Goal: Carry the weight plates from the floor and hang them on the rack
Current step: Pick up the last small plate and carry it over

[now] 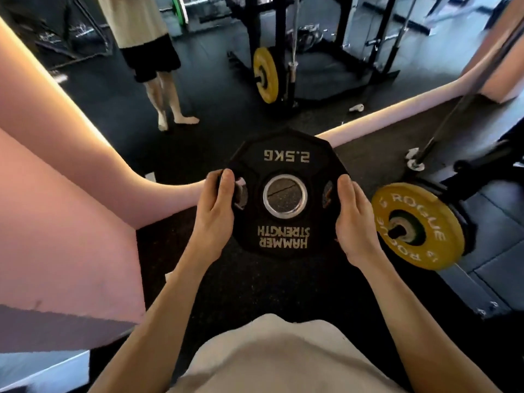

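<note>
So over on the far left a pink wall (pixel 56 180) is taking up most of that side, with a lit strip running along its edge. Behind it, up top, another person (pixel 147 52) in dark shorts is standing barefoot on the black rubber floor (pixel 255 290).

Moving in, the left hand (pixel 215 217) is gripping the left edge of the black weight plate (pixel 283 194), thumb lying across the top face right by a grip slot, the other fingers (pixel 211 177) curling round the rim. The plate is being held up off the floor, roughly flat, in front of the person's chest, out over the middle of the floor. It's reading "2.5KG" and "HAMMER STRENGTH", both upside down from this view, and you're looking straight through its steel-ringed centre hole at the floor below.

The right hand (pixel 354 222) is holding the opposite edge the same way, thumb on top, fingers wrapping underneath where I can't see them.

Further back, past the plate, a yellow plate (pixel 265 75) is hanging on a black rack (pixel 280 29).

On the right, a yellow Rogue plate (pixel 416 225) is sitting loaded on a barbell (pixel 467 100) sleeve, the bar slanting up toward the top right corner. A small white thing near the far floor edge is too blurry to name.
</note>
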